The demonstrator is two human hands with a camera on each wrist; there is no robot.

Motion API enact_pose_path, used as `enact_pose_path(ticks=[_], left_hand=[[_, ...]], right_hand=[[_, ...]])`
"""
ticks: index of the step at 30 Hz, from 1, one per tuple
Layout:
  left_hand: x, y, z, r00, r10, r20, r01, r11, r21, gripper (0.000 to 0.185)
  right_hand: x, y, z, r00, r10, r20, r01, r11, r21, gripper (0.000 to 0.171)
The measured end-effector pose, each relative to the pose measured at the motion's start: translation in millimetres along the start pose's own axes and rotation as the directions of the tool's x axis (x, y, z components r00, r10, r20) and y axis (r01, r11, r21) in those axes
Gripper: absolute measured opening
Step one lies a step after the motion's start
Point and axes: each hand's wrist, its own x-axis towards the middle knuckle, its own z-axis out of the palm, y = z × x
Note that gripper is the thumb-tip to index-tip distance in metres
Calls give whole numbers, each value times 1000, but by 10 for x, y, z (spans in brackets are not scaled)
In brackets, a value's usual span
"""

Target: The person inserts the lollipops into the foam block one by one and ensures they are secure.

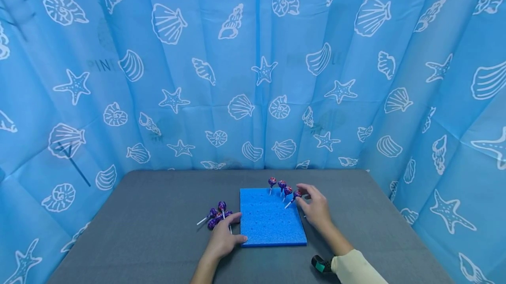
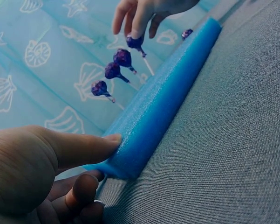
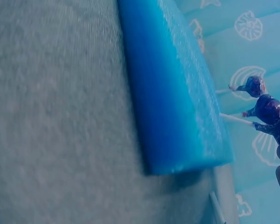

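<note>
Head view shows the right hand [image 1: 314, 207] pinching a purple-wrapped lollipop [image 1: 296, 195] at the far right corner of the flat blue foam board [image 1: 270, 224], stick slanting down-left toward it. Left hand [image 1: 223, 238] presses the board's near left edge, thumb straight.

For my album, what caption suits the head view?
Right hand pinches a fourth lollipop at the foam pad; left hand steadies it.

foam board [image 1: 270, 220] lies mid-table [image 1: 158, 213], loose lollipops [image 1: 217, 216] at its left, four standing lollipops [image 1: 281, 186] along its far edge.
</note>
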Motion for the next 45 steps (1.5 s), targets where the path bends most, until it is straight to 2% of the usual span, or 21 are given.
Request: enact_pose_path(ticks=[6, 11, 17, 29, 45], left_hand=[[-2, 8, 3, 1000, -11, -6, 11, 1000, 1, 66], [4, 2, 9, 1000, -17, -12, 17, 1000, 5, 66], [20, -10, 8, 1000, -15, -13, 15, 1000, -1, 66], [1, -10, -4, 1000, 9, -4, -9, 1000, -3, 66], [3, -28, -12, 1000, 20, 9, -20, 1000, -5, 66]], right_hand=[[-14, -24, 27, 998, -47, -35, 49, 997, 62, 35], [-24, -78, 56, 1000, -12, -25, 15, 996, 84, 33], [-43, -105, 103, 999, 37, -13, -35, 995, 89, 33], [-59, -135, 154, 1000, 19, -24, -16, 994, 107, 34], [-82, -128, 182, 1000, 22, -7, -21, 997, 77, 31]])
